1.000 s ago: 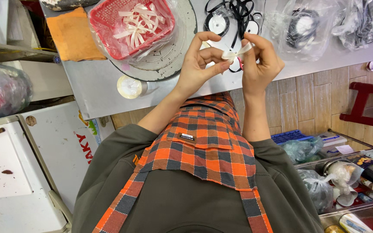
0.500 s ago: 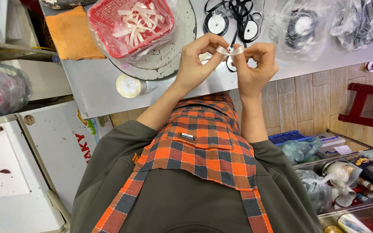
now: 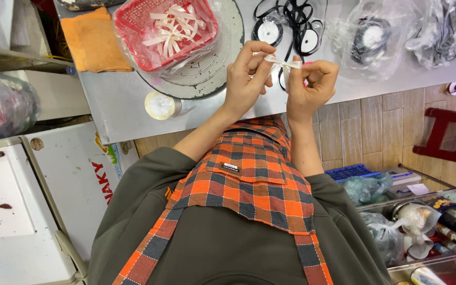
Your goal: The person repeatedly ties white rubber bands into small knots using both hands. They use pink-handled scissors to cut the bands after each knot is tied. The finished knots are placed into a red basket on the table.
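My left hand (image 3: pixel 245 79) and my right hand (image 3: pixel 312 84) are raised together over the front edge of the grey table (image 3: pixel 117 113). Between their fingertips they pinch a small piece of white ribbon (image 3: pixel 283 64), which looks folded like a bow. A red plastic basket (image 3: pixel 133 16) lined with clear film holds several white ribbon bows (image 3: pixel 171 29). It sits on a round metal tray (image 3: pixel 212 74) to the left of my hands. Just beyond my hands lie black ribbon spools (image 3: pixel 286 26).
An orange cloth (image 3: pixel 93 42) lies at the table's far left, and a small clear roll (image 3: pixel 160 104) near its front edge. Clear bags of ribbon (image 3: pixel 376 37) fill the right. A red stool (image 3: pixel 449 137) and boxes of clutter (image 3: pixel 428 221) stand on the floor at right.
Both hands stayed in the same spot above the table edge. The fingers have shifted on the white ribbon, and its ends now stick out between the two hands.
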